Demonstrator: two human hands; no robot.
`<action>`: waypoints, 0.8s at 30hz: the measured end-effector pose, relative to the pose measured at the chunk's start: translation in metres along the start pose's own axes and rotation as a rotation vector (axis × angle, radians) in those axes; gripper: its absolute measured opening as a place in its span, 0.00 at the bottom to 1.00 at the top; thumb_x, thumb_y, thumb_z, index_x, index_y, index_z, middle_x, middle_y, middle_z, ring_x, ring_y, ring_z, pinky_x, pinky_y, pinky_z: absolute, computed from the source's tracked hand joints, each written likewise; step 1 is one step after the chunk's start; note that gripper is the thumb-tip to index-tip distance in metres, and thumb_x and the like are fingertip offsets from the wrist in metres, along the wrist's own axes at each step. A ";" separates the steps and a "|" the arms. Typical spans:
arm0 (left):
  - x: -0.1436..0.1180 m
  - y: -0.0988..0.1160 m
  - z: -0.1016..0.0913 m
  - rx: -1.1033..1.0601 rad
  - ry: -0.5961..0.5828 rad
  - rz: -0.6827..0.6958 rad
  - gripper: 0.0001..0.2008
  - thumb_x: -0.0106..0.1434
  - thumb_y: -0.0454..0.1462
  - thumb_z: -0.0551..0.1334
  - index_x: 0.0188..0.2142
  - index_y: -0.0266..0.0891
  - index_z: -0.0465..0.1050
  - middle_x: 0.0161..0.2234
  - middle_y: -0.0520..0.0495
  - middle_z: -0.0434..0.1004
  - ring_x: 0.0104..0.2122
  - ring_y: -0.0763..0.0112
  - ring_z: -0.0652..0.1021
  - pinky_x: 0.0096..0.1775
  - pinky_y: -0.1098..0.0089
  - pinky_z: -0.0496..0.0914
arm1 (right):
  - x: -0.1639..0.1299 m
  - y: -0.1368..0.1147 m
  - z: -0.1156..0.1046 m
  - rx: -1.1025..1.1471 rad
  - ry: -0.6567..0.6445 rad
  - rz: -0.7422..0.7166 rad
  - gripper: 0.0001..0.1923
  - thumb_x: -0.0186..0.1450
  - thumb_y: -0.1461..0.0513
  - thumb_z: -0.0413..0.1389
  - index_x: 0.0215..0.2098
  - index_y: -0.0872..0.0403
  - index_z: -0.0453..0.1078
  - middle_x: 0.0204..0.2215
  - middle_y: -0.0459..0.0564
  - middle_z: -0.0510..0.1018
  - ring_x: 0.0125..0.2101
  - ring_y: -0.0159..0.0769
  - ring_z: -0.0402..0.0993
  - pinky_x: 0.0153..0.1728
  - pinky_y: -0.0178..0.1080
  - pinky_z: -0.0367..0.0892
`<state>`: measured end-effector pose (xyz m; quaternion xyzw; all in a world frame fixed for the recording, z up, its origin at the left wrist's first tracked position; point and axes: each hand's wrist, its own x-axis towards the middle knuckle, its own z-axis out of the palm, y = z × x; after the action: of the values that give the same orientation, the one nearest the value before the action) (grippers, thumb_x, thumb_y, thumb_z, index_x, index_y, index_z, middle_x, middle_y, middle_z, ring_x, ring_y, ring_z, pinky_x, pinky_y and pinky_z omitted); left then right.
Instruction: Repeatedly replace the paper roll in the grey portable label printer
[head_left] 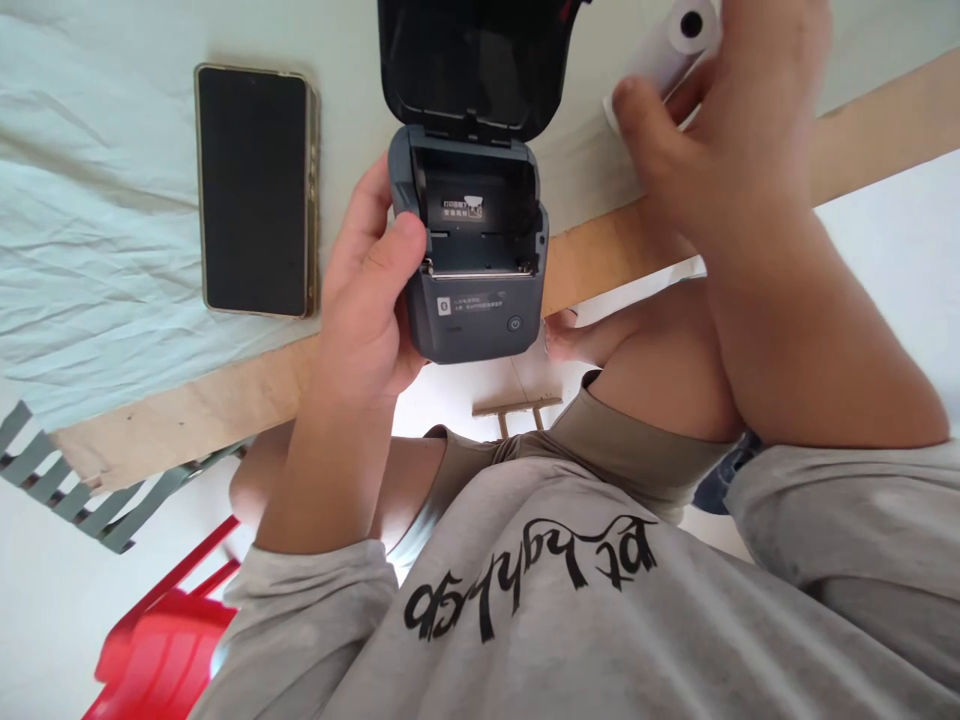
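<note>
Left hand [375, 285]: half-curled, gripping dark-grey boxy plastic printer [480, 325], glossy black lid [472, 60] raised
Right hand [727, 135]: curled round white cylindrical paper roll [664, 58]
Roll: right-far of printer, long axis slanting near-left to far-right

L grip [367, 285] clasped w/ thumb [399, 255] ext., R grip [739, 130] curled, elbow [919, 415] bent.

And there's the grey T-shirt [570, 650] filling my near side, black looping lettering [517, 580] sweeping upside down across its front, loose sleeves [319, 590] left and right, and, farther off, olive-brown shorts [637, 430]!
</note>
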<state>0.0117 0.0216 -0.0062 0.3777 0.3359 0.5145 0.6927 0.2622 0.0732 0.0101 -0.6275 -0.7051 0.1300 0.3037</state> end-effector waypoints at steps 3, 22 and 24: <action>-0.001 0.001 0.004 -0.042 0.011 -0.011 0.15 0.70 0.47 0.66 0.52 0.45 0.76 0.48 0.50 0.81 0.49 0.59 0.80 0.47 0.62 0.80 | 0.009 0.002 0.008 -0.085 0.000 0.042 0.27 0.59 0.68 0.56 0.58 0.62 0.71 0.60 0.65 0.69 0.60 0.47 0.68 0.63 0.47 0.66; -0.002 0.004 0.008 -0.029 0.051 -0.025 0.15 0.69 0.45 0.66 0.51 0.42 0.76 0.48 0.47 0.80 0.47 0.62 0.80 0.46 0.65 0.78 | -0.009 -0.021 0.011 0.986 -0.314 0.390 0.33 0.51 0.52 0.64 0.51 0.52 0.62 0.35 0.44 0.71 0.29 0.28 0.76 0.24 0.33 0.71; -0.001 0.004 0.006 -0.030 0.048 -0.032 0.15 0.70 0.46 0.65 0.52 0.42 0.76 0.49 0.47 0.80 0.47 0.62 0.79 0.46 0.66 0.77 | -0.013 -0.025 0.010 0.984 -0.298 0.318 0.28 0.53 0.58 0.63 0.51 0.51 0.63 0.34 0.41 0.68 0.29 0.25 0.75 0.24 0.31 0.70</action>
<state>0.0149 0.0201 0.0008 0.3497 0.3506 0.5171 0.6982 0.2362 0.0582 0.0133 -0.4849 -0.4926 0.5769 0.4352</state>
